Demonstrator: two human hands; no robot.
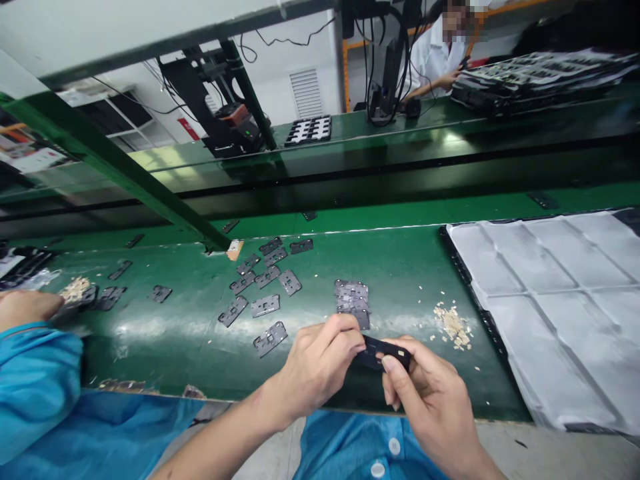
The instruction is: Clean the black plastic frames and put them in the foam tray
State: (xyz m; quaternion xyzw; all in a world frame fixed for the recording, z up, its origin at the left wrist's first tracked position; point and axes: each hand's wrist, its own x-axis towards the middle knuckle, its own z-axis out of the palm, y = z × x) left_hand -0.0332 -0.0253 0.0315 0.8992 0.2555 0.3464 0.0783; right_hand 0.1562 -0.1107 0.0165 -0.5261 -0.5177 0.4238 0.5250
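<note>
My left hand and my right hand hold one black plastic part between them, above the front of the green table. The left fingers pinch its left end; the right thumb lies on its face near a small pale piece, with the right fingers curled behind. Just beyond my left hand lies a row of overlapping black parts. Several loose black parts are spread to the left. On the right is a pile of small beige pieces.
A large black-edged tray with a pale sheet covers the right side. At the left, a co-worker's hand is near another beige pile. A green post slants down to the table. Another person sits across the line.
</note>
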